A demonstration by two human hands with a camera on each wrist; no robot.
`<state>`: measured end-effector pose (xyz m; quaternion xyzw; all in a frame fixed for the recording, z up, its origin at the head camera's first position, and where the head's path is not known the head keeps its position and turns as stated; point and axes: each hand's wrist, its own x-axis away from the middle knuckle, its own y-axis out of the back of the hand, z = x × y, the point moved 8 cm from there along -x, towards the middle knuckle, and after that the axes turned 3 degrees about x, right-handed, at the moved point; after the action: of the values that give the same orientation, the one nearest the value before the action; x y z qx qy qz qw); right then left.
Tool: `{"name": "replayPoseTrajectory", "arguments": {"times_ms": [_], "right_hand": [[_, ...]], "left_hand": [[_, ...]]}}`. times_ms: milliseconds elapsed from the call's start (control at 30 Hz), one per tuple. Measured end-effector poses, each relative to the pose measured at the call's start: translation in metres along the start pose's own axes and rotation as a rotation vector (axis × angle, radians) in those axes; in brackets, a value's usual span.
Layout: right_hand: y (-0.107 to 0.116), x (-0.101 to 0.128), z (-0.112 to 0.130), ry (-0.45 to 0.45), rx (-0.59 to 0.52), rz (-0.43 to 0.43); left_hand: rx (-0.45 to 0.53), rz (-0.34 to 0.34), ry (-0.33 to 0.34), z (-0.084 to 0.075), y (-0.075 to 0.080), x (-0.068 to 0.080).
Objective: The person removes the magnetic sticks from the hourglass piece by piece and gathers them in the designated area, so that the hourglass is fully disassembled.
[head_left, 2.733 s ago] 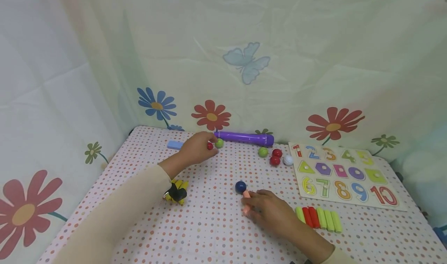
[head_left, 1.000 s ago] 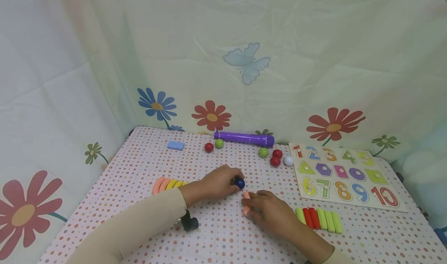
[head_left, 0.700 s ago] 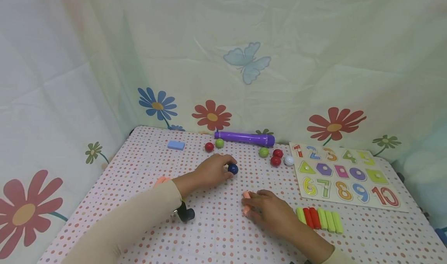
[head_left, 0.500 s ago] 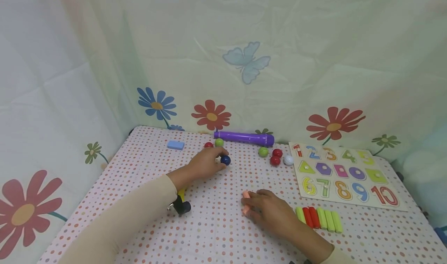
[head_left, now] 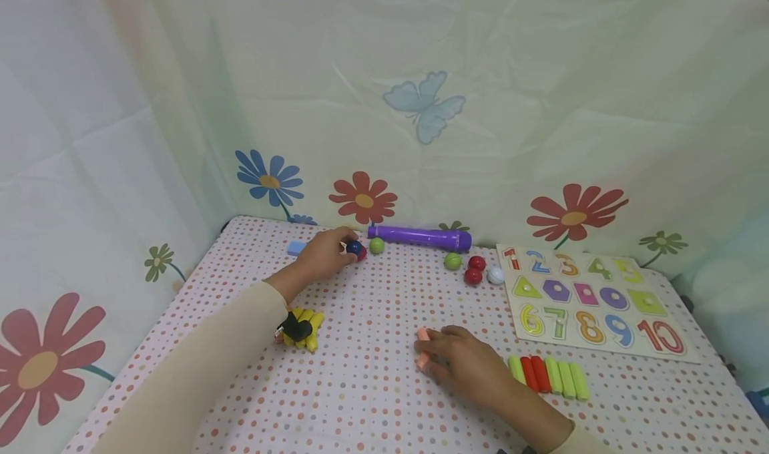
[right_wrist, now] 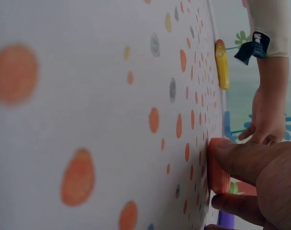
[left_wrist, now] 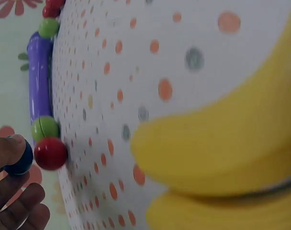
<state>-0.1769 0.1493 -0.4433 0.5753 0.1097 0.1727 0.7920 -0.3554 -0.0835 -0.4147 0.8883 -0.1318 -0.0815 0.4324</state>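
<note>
My left hand (head_left: 327, 254) pinches a dark blue ball (head_left: 354, 248) between thumb and fingers at the back left. In the head view the blue ball overlaps a red ball (head_left: 362, 254); the left wrist view shows the red ball (left_wrist: 50, 153) just beside it. A green ball (head_left: 376, 246) lies close on the right. At front centre my right hand (head_left: 465, 360) holds a small peach-orange ridged block (right_wrist: 218, 165) against the table, thumb on one face and a fingertip at its end. The palm hides part of that block in the head view.
Yellow banana-shaped pieces (head_left: 312, 327) lie below the left forearm. A light blue block (head_left: 296, 248) and a purple microphone (head_left: 420, 238) are at the back. Green, red and white balls (head_left: 496, 276) cluster by a number puzzle board (head_left: 601, 304). Green and red sticks (head_left: 565, 378) line up beside the right hand.
My left hand has picked up the blue ball near the right hand and carried it back and leftward to the red ball. The right hand has stayed on the peach-orange block.
</note>
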Motion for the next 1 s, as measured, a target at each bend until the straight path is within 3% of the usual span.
{"name": "replayPoseTrajectory", "arguments": {"times_ms": [367,667,1000], "right_hand": [[0.001,0.001,0.000,-0.017,0.004,0.005],[0.001,0.000,0.001,-0.018,-0.007,0.019],[0.000,0.001,0.000,-0.027,0.004,0.024]], "left_hand": [[-0.004,-0.025,0.094,0.028,0.006,-0.010],[-0.044,0.035,0.174,0.040,-0.004,-0.016],[-0.057,0.046,0.162,0.037,-0.006,-0.017]]}}
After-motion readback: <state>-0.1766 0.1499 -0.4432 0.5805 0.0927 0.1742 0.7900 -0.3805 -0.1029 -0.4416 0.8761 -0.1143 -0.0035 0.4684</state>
